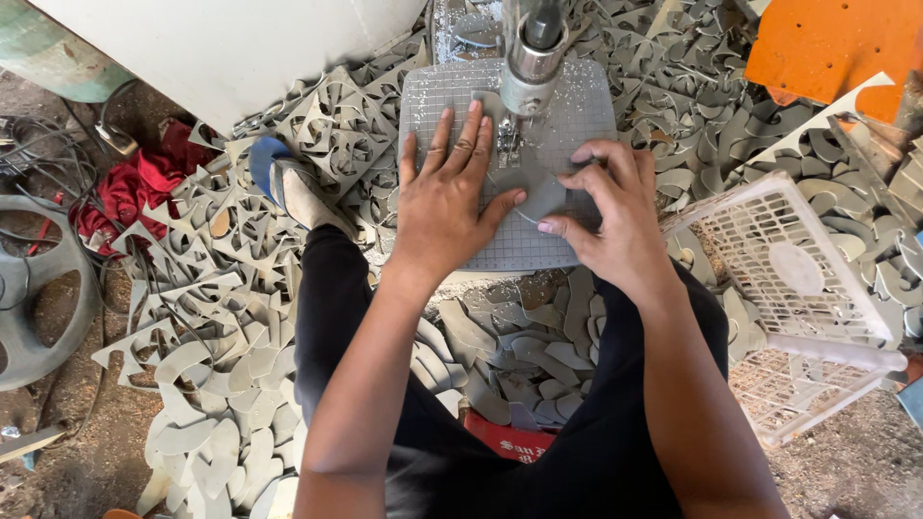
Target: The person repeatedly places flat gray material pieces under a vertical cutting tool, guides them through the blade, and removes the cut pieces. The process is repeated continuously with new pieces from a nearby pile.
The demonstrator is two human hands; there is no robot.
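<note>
Both hands work on the small gridded grey machine plate. Left hand lies flat, fingers spread and released, pressing the curved grey cut piece down just beside the vertical metal spindle. Right hand pinches the same piece at its right edge between thumb and curled fingers. The piece lies flat on the plate, directly below the spindle tip.

Open room is limited: the plate's rounded edges are ringed by heaped grey offcuts, and only its lower strip near the wrists is bare. More cut pieces lie on the floor between the person's knees.

A white lattice plastic basket stands tilted just right of the right forearm; whether it holds anything cannot be told. An orange perforated board sits at the upper right.

Materials: flat, matte grey sheet stock, punched into crescent and hooked outlines. A red cloth and a grey wheel lie at far left on dusty ground.
</note>
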